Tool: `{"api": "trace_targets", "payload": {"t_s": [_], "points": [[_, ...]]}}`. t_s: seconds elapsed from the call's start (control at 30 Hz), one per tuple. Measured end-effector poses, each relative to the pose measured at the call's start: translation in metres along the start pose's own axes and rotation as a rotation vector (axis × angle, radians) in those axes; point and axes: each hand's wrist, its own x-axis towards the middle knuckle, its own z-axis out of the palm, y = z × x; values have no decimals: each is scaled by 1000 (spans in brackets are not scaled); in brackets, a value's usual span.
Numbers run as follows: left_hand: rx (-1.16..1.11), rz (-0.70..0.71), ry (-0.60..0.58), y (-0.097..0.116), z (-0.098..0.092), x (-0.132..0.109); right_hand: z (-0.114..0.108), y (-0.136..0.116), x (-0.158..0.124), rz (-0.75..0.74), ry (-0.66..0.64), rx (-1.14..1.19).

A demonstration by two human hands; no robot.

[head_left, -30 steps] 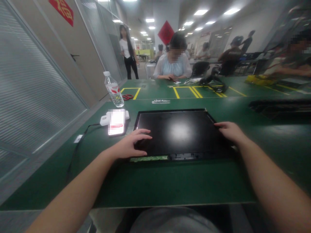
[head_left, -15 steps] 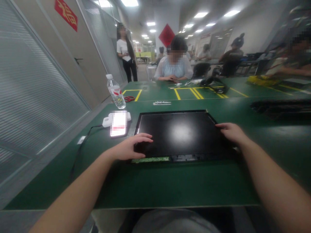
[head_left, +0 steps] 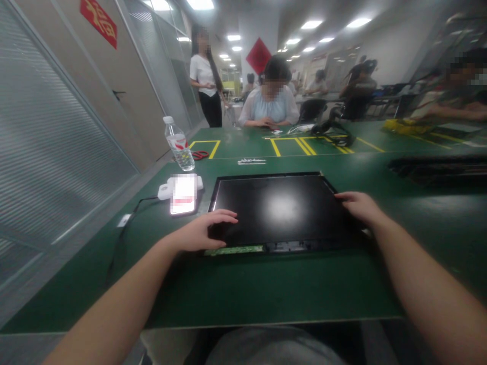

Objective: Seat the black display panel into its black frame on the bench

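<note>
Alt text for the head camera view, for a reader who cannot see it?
Both hands rest on a dark screen panel lying flat on a green table: left hand on its near left corner, right hand on its right edge. A lit phone and a water bottle are to its left; a person sits opposite.

Probably an assembly workshop: green taped worktables, seated workers.

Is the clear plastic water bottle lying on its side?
No, the clear plastic water bottle stands upright on the green table.
</note>
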Motion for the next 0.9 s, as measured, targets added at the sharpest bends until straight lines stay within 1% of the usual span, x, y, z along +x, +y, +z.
{"api": "trace_targets", "payload": {"t_s": [0.33,0.53,0.77,0.9], "points": [[-6,10,5,-2,2,0,-2,-1,-2,42,-19,2],[-3,-5,5,0,1,0,-2,0,1,14,-13,-5],[5,-2,6,2,1,2,-3,-6,-4,19,4,-63],[0,-3,9,3,1,1,-4,-5,-3,10,-4,-57]]}}
